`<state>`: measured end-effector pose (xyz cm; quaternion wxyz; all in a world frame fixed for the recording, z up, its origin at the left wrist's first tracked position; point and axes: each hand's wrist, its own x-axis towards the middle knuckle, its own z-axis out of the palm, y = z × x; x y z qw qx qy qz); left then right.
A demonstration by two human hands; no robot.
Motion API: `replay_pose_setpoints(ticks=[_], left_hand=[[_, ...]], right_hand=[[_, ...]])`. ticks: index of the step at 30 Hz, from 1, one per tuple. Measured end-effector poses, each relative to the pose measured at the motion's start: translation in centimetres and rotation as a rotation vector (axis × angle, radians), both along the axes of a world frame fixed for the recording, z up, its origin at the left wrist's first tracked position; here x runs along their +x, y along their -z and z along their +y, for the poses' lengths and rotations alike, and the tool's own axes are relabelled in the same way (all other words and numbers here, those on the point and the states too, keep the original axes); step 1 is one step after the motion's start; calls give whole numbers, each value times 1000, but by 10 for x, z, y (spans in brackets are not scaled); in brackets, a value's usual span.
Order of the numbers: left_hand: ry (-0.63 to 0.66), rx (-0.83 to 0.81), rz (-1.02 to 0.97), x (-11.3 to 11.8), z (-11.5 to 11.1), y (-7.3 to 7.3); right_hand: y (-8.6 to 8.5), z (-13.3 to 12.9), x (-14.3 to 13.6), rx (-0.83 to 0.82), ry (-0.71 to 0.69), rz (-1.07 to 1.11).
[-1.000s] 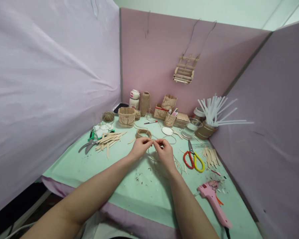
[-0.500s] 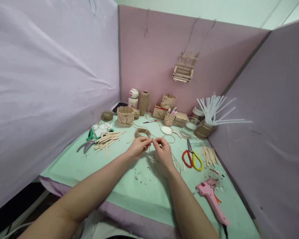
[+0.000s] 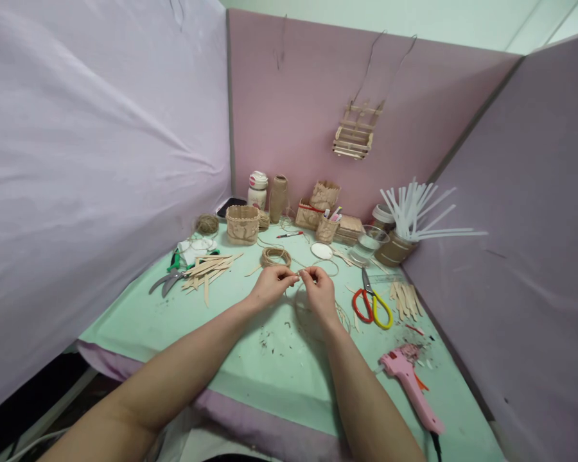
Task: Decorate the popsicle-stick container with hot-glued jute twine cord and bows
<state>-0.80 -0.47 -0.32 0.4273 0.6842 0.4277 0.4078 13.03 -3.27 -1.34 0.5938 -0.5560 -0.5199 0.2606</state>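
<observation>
Near the middle of the green table, my left hand (image 3: 271, 285) and my right hand (image 3: 319, 290) meet almost tip to tip, each with fingers pinched on thin twine. Loose loops of the twine (image 3: 296, 308) hang below my fingers and lie beside my right wrist. Just behind my hands rests a coil of brown cord (image 3: 276, 257). The part between my fingertips is too small to make out clearly.
Red-and-yellow scissors (image 3: 372, 305) and a pink glue gun (image 3: 411, 388) lie on the right. Wooden strips (image 3: 207, 273) and grey shears (image 3: 167, 280) are on the left. Behind stand a woven-look basket (image 3: 243, 226), a clear bowl (image 3: 366, 247) and a pot of white sticks (image 3: 395, 249).
Both hands have shifted slightly to the right, and my left fingers have turned a little. The twine loop under my right hand has moved and now curves more widely.
</observation>
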Motion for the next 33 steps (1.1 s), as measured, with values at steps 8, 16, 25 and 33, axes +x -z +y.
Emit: replay_pose_setpoints(ticks=[8,16,25,33], left_hand=[[38,7,7,3,-4,5],[-13,-71,-98,2,1,3],[53,-120,-176,2,2,3],[54,-160,-207,3,-1,-1]], right_hand=[[6,7,10,-91,24,90],[1,6,12,-160,-158,208],[-2,4,9,-73,-192,203],[-7,0,7,9,-178,77]])
